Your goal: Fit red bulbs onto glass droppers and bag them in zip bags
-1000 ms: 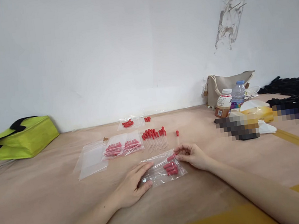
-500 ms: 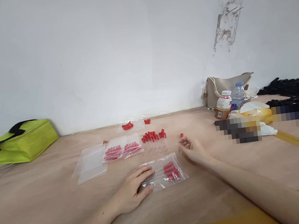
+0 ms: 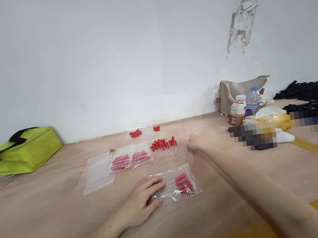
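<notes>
My left hand [image 3: 146, 199] lies with fingers apart on the open-end side of a clear zip bag [image 3: 169, 198]. Inside that bag, several droppers with red rubber bulbs [image 3: 182, 183] point their bulbs to the right. My right hand [image 3: 195, 142] is closed, farther back and to the right, with the thin clear tube of a dropper [image 3: 191, 155] sticking out below it; the fingers hide its bulb. Left of this hand lies a row of loose droppers [image 3: 164, 145], red bulbs away from me.
Two filled bags [image 3: 120, 162] and flat clear bags [image 3: 98, 173] lie to the left. Small red bulbs [image 3: 135, 133] rest near the wall. A green bag [image 3: 28, 150] stands far left; bottles [image 3: 237, 112], a beige bag [image 3: 242, 86] and black items [image 3: 307, 91] are at right.
My right hand has turned over and closed on the dropper; its red bulb, seen before beyond the fingers, is now covered. The left hand stays put; the bag beneath it has shifted very slightly.
</notes>
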The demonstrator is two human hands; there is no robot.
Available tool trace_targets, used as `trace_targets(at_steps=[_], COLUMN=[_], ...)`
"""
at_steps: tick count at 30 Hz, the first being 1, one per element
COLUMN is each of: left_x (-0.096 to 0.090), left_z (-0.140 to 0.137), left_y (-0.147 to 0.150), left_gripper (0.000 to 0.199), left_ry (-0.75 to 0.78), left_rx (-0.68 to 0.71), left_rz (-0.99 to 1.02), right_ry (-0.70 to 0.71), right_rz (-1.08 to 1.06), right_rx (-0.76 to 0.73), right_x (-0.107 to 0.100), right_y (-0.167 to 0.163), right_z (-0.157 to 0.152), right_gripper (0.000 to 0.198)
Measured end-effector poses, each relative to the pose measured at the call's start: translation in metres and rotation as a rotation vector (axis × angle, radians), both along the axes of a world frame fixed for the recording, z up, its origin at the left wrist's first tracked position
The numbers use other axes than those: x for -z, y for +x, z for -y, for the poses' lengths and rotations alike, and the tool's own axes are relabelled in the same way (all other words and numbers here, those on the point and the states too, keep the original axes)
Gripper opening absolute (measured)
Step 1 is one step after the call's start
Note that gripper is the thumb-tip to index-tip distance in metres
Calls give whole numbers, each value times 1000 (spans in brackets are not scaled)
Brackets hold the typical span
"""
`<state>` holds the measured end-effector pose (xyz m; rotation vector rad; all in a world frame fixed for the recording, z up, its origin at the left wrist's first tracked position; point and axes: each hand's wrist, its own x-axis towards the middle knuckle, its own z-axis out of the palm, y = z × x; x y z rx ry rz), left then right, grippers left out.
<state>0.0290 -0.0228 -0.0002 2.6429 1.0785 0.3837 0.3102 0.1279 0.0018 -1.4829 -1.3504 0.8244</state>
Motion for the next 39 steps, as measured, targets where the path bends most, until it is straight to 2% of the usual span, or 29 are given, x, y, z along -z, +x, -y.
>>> trace_targets(at_steps=[4,10,18,25,31,35,37,39], left_x=[-1,1,3,3,1,0,-1,-1], left_z=[0,-2,-3,-2,-1,-1,0,0], left_y=[1,1,1,1,2,3,3,3], left_gripper=[39,39,40,40,42,43,45,46], left_ry=[12,43,53,48,35,39,38,30], left_rx=[3,1,3,1,-21,-30,-31,-31], left_rz=[10,-2,-3,-6,-4,8,12,9], right_ry=[21,109,137,116,134,94,63,54], right_rz=[-144,-462,-656,-627,-613,-654,-595,-448], right_rx=[57,89,57,-63,-35,-34,-85,-158], right_x=[0,18,28,29,29,31,31,31], right_y=[13,15,2,-4,1,-1,-2,-4], right_z=[28,85,95,105,111,111,112,114], right_gripper=[19,19,28,35,36,37,34,31])
